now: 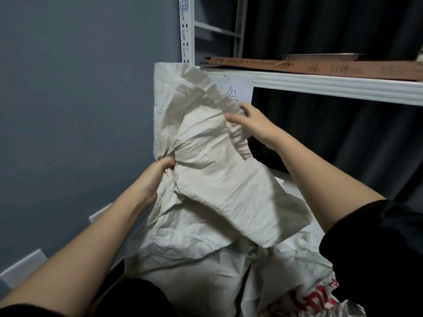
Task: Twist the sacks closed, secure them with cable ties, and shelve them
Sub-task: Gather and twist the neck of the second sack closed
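Left hand [158, 177], fingers curled, grips a bunched fold of the white sack [206, 179] at its left edge, low on the loose upper cloth; behind that arm runs a grey wall [80, 88] with a pale skirting board [23, 264] at its foot; the sack stands in the middle, its crumpled top rising in front of the white slotted upright [188, 30] of a shelving rack, its mouth still wide and untwisted; lower down, towards the right, another white sack with red print [309, 298] lies against it; right hand [249, 121] pinches the ruffled rim of the sack's mouth, thumb over the cloth, fingers partly hidden behind it; further right the white shelf [343, 86] carries a flat brown cardboard piece [332, 67] with a round metal thing [320, 57] lying on it; dark curtains [343, 138] hang behind the rack.
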